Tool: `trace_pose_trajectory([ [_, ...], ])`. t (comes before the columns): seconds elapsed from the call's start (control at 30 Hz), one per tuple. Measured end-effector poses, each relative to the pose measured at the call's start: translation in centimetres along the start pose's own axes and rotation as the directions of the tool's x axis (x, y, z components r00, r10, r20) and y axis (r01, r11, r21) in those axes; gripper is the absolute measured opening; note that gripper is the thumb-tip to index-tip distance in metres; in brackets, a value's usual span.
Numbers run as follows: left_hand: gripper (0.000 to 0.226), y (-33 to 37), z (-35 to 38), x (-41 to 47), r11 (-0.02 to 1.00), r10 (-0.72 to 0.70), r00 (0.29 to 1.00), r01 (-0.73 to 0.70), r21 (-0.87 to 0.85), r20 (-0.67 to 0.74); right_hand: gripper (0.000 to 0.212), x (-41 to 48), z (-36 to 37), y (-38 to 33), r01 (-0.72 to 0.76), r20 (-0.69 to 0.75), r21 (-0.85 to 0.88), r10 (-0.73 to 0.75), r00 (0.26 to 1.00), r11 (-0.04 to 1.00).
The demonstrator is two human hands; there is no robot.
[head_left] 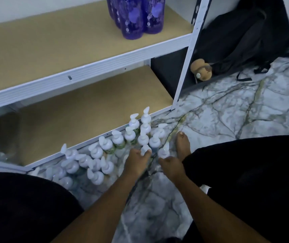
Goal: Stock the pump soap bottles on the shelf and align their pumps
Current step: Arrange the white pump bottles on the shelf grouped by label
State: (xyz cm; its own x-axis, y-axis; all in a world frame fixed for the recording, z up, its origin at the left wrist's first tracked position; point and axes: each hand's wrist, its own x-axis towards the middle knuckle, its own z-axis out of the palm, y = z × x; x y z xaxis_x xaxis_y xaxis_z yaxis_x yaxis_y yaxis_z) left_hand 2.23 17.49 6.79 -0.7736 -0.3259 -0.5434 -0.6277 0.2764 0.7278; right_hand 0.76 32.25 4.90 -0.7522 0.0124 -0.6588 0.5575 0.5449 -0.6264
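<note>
My left grip (136, 157) clasps one pump bottle (146, 149) at its pump; my right grip (170, 163) clasps a second bottle (163, 152). Remaining floor bottles (96, 165) cluster at 10 o'clock, staged beside the lower shelf (87, 106), presumably for short lifts. Purple bottles (135, 16) stand at 12 o'clock.

You reach forward and down. Your left hand (136, 159) pinches a bottle (146, 149); your right hand (172, 163), just beside it, curls round another.
</note>
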Motion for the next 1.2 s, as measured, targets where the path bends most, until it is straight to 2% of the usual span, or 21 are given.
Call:
trace_pose_trajectory([
  [0.1,0.035,-1.6,2.0,0.6,0.999,-0.037,0.999,0.037,-0.035,-0.009,0.036,2.0,1.7,2.3,0.004,-0.044,0.052,-0.002,0.999,0.999],
  [0.13,0.039,-2.2,2.6,1.1,0.999,-0.026,1.000,0.026,-0.035,-0.002,0.040,3.2,2.1,3.0,0.013,-0.079,0.081,-0.007,0.997,0.997],
  [0.2,0.069,-3.4,3.6,2.3,0.998,-0.030,1.000,0.030,-0.047,0.007,0.038,4.1,2.1,2.9,0.052,-0.130,0.117,-0.036,0.991,0.992],
  [0.27,0.094,-5.4,4.8,4.3,0.998,-0.042,0.998,0.039,-0.058,-0.041,0.036,4.9,2.2,3.1,0.087,-0.177,0.130,-0.064,0.982,0.988],
  [0.33,0.099,-5.7,5.3,5.4,0.996,-0.054,0.998,0.051,-0.077,-0.042,0.051,6.4,2.3,3.8,0.149,-0.213,0.118,-0.121,0.970,0.982],
  [0.43,0.094,-5.7,5.6,6.9,0.994,-0.065,0.997,0.062,-0.086,-0.036,0.054,7.6,2.4,4.2,0.169,-0.179,0.046,-0.158,0.971,0.985],
  [0.5,0.092,-6.2,6.2,8.2,0.996,-0.050,0.998,0.046,-0.080,-0.048,0.063,8.9,2.7,5.0,0.264,-0.241,0.048,-0.245,0.939,0.963],
  [0.57,0.081,-6.8,6.9,9.2,0.999,-0.028,0.998,0.025,-0.045,-0.063,0.065,10.9,3.3,6.4,0.312,-0.191,0.046,-0.298,0.935,0.949],
  [0.6,0.073,-6.8,7.2,9.5,1.000,-0.014,0.998,0.012,-0.022,-0.064,0.064,11.3,3.3,6.3,0.306,-0.140,0.048,-0.297,0.945,0.951],
  [0.67,0.070,-6.9,7.5,10.1,1.000,0.007,0.997,-0.007,0.002,-0.081,0.080,13.2,3.7,8.2,0.211,-0.077,0.075,-0.206,0.976,0.974],
  [0.73,0.070,-7.0,7.6,10.7,1.000,0.026,0.993,-0.024,0.020,-0.113,0.078,13.8,3.7,8.4,0.122,-0.027,-0.008,-0.122,0.992,0.992],
  [0.8,0.063,-7.3,7.8,11.1,0.997,0.058,0.987,-0.050,0.057,-0.150,0.069,11.7,3.0,5.2,0.106,-0.108,-0.101,-0.117,0.987,0.989],
  [0.9,0.056,-6.8,7.5,10.9,1.000,0.004,0.993,-0.004,-0.006,-0.114,0.060,10.0,2.2,3.8,0.289,-0.375,-0.158,-0.328,0.867,0.944],
  [1.0,0.046,-5.8,6.8,9.6,0.996,-0.032,0.999,0.028,-0.079,-0.042,0.056,8.4,0.7,2.5,0.302,-0.417,-0.034,-0.288,0.862,0.953],
  [1.1,0.048,-3.7,5.6,7.9,0.987,0.005,1.000,-0.001,-0.162,0.025,0.088,8.3,-0.8,1.9,0.384,-0.448,0.016,-0.337,0.828,0.923],
  [1.13,0.049,-2.8,5.0,7.3,0.982,0.031,0.999,-0.022,-0.189,0.042,0.085,8.7,-1.2,2.1,0.379,-0.448,0.078,-0.307,0.840,0.922],
  [1.2,0.051,-0.7,3.6,6.3,0.969,0.088,0.995,-0.075,-0.237,0.046,0.056,8.6,-2.3,1.2,0.340,-0.392,0.277,-0.218,0.894,0.899],
])
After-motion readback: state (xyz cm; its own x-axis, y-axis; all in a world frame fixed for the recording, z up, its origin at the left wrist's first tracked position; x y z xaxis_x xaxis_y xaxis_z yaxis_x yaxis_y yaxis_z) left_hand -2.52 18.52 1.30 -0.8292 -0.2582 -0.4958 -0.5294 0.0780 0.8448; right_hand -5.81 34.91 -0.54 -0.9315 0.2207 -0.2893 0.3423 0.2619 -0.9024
